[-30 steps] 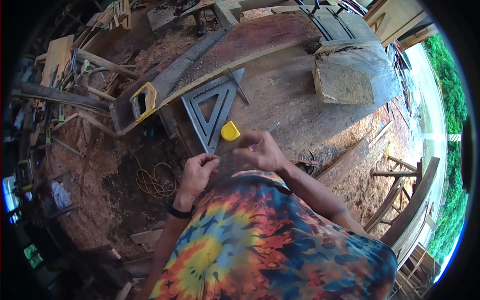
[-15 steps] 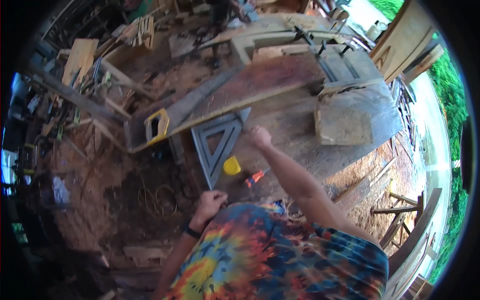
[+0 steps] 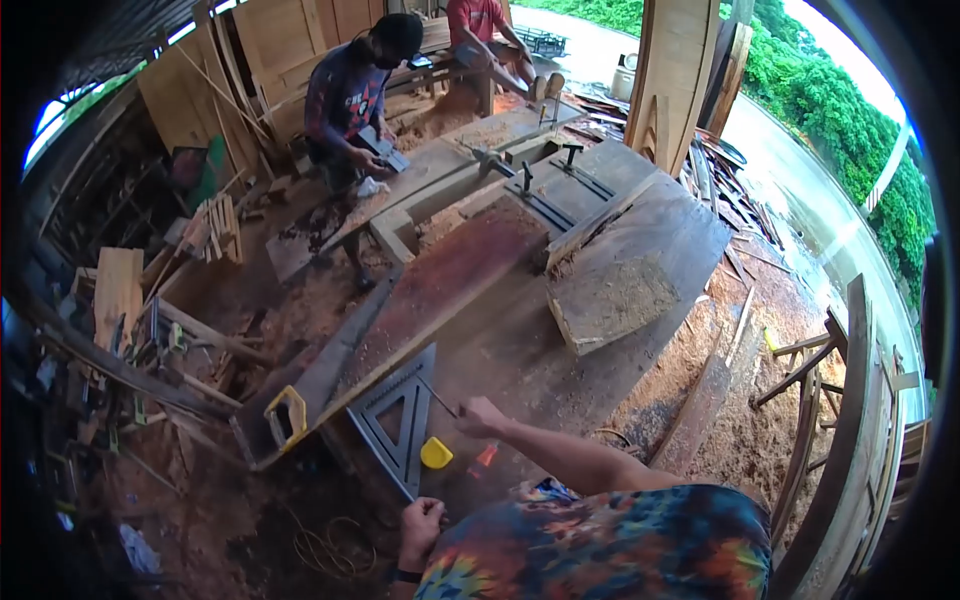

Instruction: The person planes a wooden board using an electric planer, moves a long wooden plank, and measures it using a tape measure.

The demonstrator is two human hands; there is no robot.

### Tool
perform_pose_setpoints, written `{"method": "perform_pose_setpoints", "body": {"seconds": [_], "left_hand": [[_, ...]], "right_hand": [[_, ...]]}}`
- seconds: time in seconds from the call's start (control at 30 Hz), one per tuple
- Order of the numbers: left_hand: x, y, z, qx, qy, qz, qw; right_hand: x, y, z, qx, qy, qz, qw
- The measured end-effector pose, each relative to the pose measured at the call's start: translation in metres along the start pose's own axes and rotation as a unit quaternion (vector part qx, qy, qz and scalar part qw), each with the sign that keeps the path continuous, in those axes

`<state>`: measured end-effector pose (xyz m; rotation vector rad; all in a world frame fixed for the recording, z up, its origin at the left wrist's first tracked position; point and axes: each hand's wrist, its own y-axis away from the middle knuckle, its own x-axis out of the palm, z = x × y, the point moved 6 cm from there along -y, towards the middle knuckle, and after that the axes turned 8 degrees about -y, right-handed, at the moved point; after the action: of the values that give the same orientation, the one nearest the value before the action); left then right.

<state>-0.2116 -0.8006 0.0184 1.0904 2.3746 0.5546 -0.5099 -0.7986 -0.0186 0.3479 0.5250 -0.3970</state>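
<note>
A grey triangular speed square (image 3: 412,415) lies on the bench, one side along the edge of a reddish-brown board (image 3: 450,280). My left hand (image 3: 422,525) is closed with its fingertips at the square's near corner, seemingly pinching it. My right hand (image 3: 482,418) is closed around a thin dark rod-like tool (image 3: 440,401); its tip points to the square's far right side. Its exact kind does not show. A yellow tape measure (image 3: 436,453) and a small orange-handled tool (image 3: 484,458) rest between my hands.
A yellow-handled handsaw (image 3: 290,418) lies across the board's left end. Clamps (image 3: 570,155) and a thick wood block (image 3: 612,305) sit farther right. Two people, one (image 3: 352,100) holding a grey object, are at the back. Scrap wood (image 3: 120,290) is piled left.
The view has tilted up, bringing the two people into sight. My right hand now shows the thin tool against the square; my left hand stays at the near corner.
</note>
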Motion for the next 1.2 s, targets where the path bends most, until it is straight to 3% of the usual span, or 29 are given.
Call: {"method": "perform_pose_setpoints", "body": {"seconds": [0.1,0.23,0.33,0.37,0.4,0.43,0.47,0.53,0.57,0.6,0.67,0.73,0.8,0.87,0.9,0.97,1.03,1.1,1.13,1.2], "left_hand": [[0.004,-0.008,-0.002,0.032,-0.121,0.003,0.992],[0.009,-0.014,0.003,0.080,-0.198,0.035,0.976],[0.010,-0.027,0.027,0.087,-0.226,0.070,0.968],[0.009,-0.029,0.030,0.096,-0.249,0.085,0.960],[0.009,-0.031,0.035,0.113,-0.243,0.106,0.958],[0.013,-0.037,0.048,0.126,-0.217,0.117,0.961],[0.016,-0.035,0.052,0.138,-0.159,0.143,0.967],[0.016,-0.023,0.041,0.121,-0.145,0.185,0.964],[0.015,-0.026,0.043,0.136,-0.167,0.193,0.957],[0.015,-0.027,0.041,0.115,-0.187,0.193,0.956],[0.018,-0.040,0.051,0.183,-0.239,0.160,0.940],[0.021,-0.045,0.043,0.190,-0.287,0.146,0.927],[0.026,-0.050,0.040,0.238,-0.325,0.114,0.908],[0.024,-0.055,0.032,0.246,-0.366,0.057,0.896],[0.027,-0.059,0.027,0.250,-0.384,0.027,0.888],[0.020,-0.051,-0.014,0.204,-0.446,0.006,0.872],[0.017,-0.063,-0.033,0.248,-0.464,-0.037,0.850],[0.019,-0.081,-0.043,0.327,-0.454,-0.027,0.828],[0.022,-0.086,-0.047,0.393,-0.454,-0.023,0.799],[0.030,-0.090,-0.056,0.425,-0.543,-0.001,0.724]], "right_hand": [[-0.018,0.065,0.000,-0.014,-0.063,-0.067,0.996],[-0.023,0.143,-0.002,0.145,-0.109,-0.037,0.983],[-0.018,0.196,0.004,0.193,-0.095,-0.054,0.975],[-0.012,0.210,0.001,0.147,-0.122,-0.107,0.976],[-0.003,0.224,-0.014,0.098,-0.056,-0.132,0.985],[0.007,0.240,-0.033,0.052,0.014,-0.163,0.985],[0.026,0.261,-0.048,-0.012,0.169,-0.148,0.974],[0.034,0.318,-0.057,0.238,0.043,-0.177,0.954],[0.053,0.349,-0.075,0.290,-0.052,-0.206,0.933],[0.058,0.375,-0.080,0.330,-0.093,-0.233,0.910],[0.065,0.427,-0.070,0.401,-0.127,-0.291,0.859],[0.099,0.486,-0.093,0.439,-0.258,-0.316,0.800],[0.140,0.552,-0.120,0.522,-0.287,-0.319,0.737],[0.231,0.657,-0.236,0.533,-0.068,-0.204,0.818],[0.239,0.677,-0.212,0.586,-0.136,-0.210,0.771],[0.261,0.703,-0.172,0.660,-0.315,-0.277,0.624],[0.279,0.717,-0.148,0.673,-0.398,-0.311,0.541],[0.288,0.717,-0.142,0.665,-0.449,-0.329,0.498],[0.286,0.714,-0.145,0.656,-0.467,-0.337,0.488],[0.268,0.696,-0.156,0.640,-0.492,-0.352,0.473]]}}
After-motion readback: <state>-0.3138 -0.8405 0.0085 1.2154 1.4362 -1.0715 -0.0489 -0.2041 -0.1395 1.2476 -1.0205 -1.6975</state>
